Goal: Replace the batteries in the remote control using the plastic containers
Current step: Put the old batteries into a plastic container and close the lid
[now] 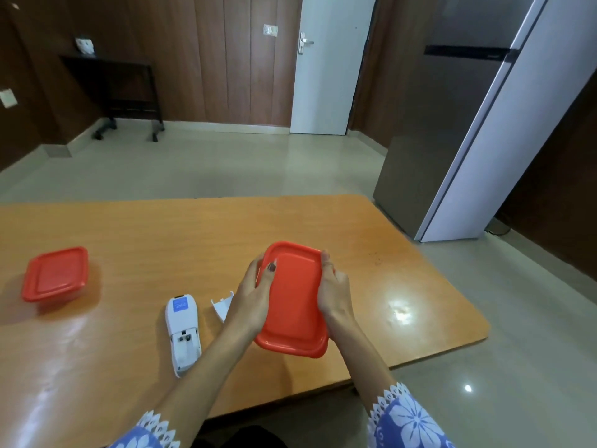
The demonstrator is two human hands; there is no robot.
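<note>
A rectangular plastic container with a red lid (295, 302) is held between both hands above the orange table (193, 234). My left hand (253, 294) grips its left side, thumb on the lid. My right hand (334, 291) clasps its right side. The white remote control (182, 334) lies on the table to the left of my left arm, its battery compartment open and its small screen lit blue. Its white battery cover (222, 306) lies beside it, partly hidden by my left hand. A second, square container with a red lid (55, 273) stands shut at the far left.
The table's right edge and rounded corner (481, 321) are near the container. A grey fridge (458, 124) stands on the floor beyond the table's right end. A white door (326, 66) and a dark side table (113, 85) are at the back wall.
</note>
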